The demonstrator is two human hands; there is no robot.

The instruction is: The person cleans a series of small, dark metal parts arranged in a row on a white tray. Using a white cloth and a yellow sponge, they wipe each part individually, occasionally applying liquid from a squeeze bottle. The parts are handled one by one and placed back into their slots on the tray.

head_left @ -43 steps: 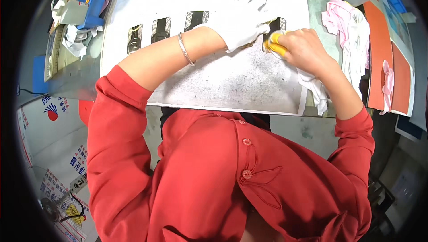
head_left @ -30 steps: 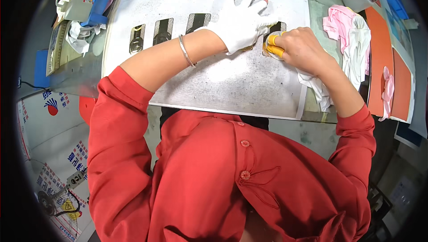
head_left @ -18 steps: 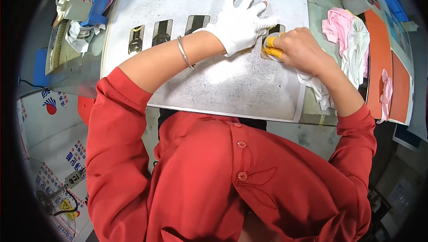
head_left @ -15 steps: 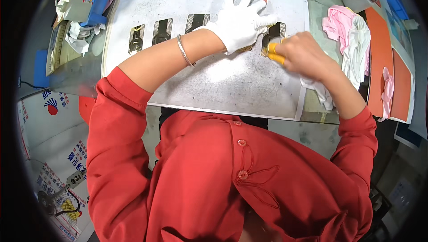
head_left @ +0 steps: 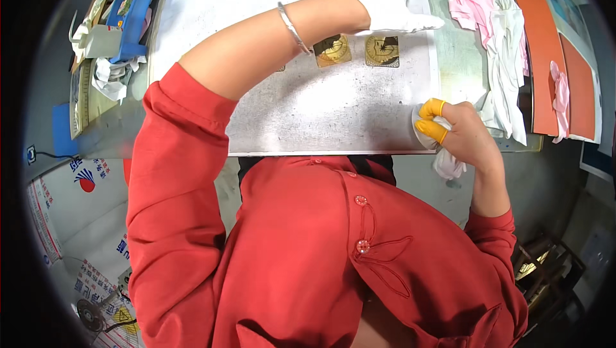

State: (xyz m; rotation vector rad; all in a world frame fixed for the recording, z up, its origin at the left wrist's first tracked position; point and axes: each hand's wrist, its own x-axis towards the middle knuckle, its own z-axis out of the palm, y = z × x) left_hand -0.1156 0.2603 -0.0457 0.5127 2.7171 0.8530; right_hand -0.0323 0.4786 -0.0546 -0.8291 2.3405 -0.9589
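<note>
A white glove covers my left hand [head_left: 394,11], which rests on the far right of a white sheet [head_left: 308,114] with its thumb stretched to the right. Its other fingers blend into the bright sheet. Just nearer than the glove lie two flat gold-and-black patterned pieces, one on the left [head_left: 332,50] and one on the right [head_left: 382,51]. A sliver of another piece shows beneath my left forearm. Over the near right edge, my right hand [head_left: 465,131], with yellow finger covers on its thumb and a finger, pinches a crumpled white cloth [head_left: 450,167] that hangs down.
Pink cloth [head_left: 476,5] and a long white cloth [head_left: 507,72] lie to the right, beside orange-red boards [head_left: 542,72]. On the left stand a blue rack [head_left: 136,21], a white container [head_left: 102,42] and crumpled white material [head_left: 110,78]. A ruler [head_left: 80,91] lies along the left edge.
My right hand has left the right-hand piece and come down to the near edge, now gripping the white cloth. My left hand has shifted right. The view has moved too.
</note>
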